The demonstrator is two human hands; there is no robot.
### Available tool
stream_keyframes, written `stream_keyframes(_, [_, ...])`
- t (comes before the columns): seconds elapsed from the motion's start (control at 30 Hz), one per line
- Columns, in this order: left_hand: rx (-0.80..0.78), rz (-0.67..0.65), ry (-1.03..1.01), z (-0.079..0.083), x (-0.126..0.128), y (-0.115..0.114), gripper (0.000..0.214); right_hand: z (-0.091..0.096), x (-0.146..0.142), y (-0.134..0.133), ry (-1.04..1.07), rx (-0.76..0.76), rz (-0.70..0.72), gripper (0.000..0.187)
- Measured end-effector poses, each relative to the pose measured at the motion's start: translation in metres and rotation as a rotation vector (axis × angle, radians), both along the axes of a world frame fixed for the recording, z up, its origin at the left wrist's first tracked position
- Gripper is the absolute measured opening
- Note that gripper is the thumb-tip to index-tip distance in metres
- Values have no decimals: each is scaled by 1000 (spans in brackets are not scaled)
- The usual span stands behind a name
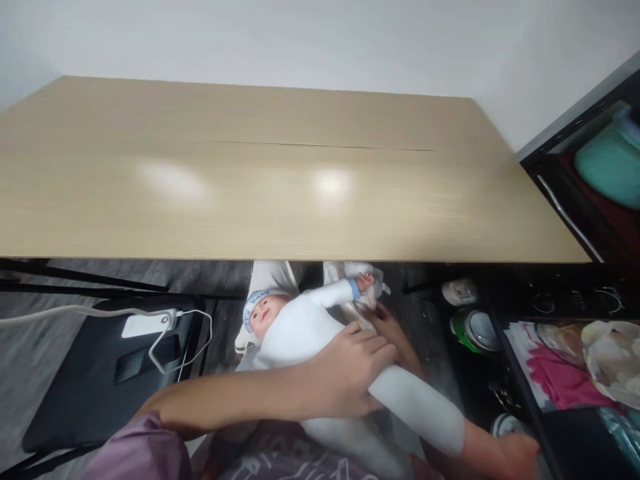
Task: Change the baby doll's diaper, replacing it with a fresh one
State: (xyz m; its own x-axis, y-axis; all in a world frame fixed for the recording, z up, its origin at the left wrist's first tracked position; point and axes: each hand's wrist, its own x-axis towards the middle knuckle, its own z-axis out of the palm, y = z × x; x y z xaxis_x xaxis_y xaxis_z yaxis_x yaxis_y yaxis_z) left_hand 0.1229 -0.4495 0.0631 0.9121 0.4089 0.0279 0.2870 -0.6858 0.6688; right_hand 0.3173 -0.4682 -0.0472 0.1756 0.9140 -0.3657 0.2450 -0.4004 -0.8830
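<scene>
A baby doll [305, 333] in a white outfit and a white-and-blue cap lies on its back across my lap, its head to the left and one bare foot pointing to the lower right. My left hand [347, 367] reaches over its body and grips it at the hip, fingers curled around the top of the leg. Beyond the doll, my right hand [387, 327] is partly hidden behind my left one; its bent fingers are at a crumpled see-through plastic bag [381, 283] and seem to hold it. The doll's outstretched hand lies against this bag.
A pale wooden table [280, 207] stands in front, its near edge above the doll. At left, a black folding chair [75, 400] bears a white device [145, 325] with a cable and a dark phone [147, 359]. At right, shelves hold a green can [473, 330] and pink cloth [565, 377].
</scene>
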Motion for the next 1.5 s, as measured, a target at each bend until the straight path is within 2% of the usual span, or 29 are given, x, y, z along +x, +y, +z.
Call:
stream_keyframes(0.17, [5,-52,51,-8,2,-2,33,-49,-25,47,120,54,-138,48])
stream_keyframes(0.27, [-8,-60,50,-12,0,-1,37,-66,-23,58,126,86,-178,47])
stream_keyframes(0.33, [-15,-70,38,-15,0,0,38,-71,-17,60,74,112,-156,41])
stream_keyframes(0.43, [-36,-70,32,-16,1,3,36,-71,-4,58,-31,174,-111,35])
stream_keyframes(0.5, [-48,-58,43,-14,2,5,35,-64,7,55,-80,210,-134,37])
stream_keyframes(0.6, [-38,-45,67,-10,2,8,41,-43,21,49,-186,311,-263,39])
stream_keyframes(0.67, [-21,-44,77,-8,2,8,43,-22,26,44,-287,476,-295,27])
stream_keyframes(0.7, [-10,-43,78,-9,2,7,43,-11,26,43,-337,583,-237,18])
stream_keyframes(0.73, [0,-40,73,-9,2,6,42,0,25,44,-375,688,-108,11])
stream_keyframes(0.77, [7,-40,63,-10,1,4,42,9,22,45,-403,776,70,13])
stream_keyframes(0.83, [17,-51,40,-11,1,1,41,22,13,55,-446,864,466,30])
stream_keyframes(0.9, [20,-70,36,-12,0,-3,42,28,-1,71,-497,829,786,45])
stream_keyframes(1.0, [11,-53,29,-8,-7,-9,49,28,-25,96,-561,645,1055,52])
stream_keyframes(1.1, [7,58,-40,-8,-34,-20,59,29,-49,110,-624,556,1179,31])
stream_keyframes(1.17, [63,227,-64,-17,-66,-37,61,33,-61,113,-664,597,1219,18])
stream_keyframes(1.23, [171,585,-45,-34,-106,-62,54,40,-69,112,-693,685,1231,17])
stream_keyframes(1.3, [214,936,11,-56,-144,-90,52,49,-76,110,-703,790,1221,19])
stream_keyframes(1.37, [213,1153,30,-77,-172,-116,59,59,-82,108,-670,906,1168,19])
stream_keyframes(1.43, [161,1211,79,-92,-187,-131,79,72,-88,105,-581,1020,1067,19])
stream_keyframes(1.5, [48,1141,125,-101,-192,-134,107,88,-91,101,-491,1114,952,21])
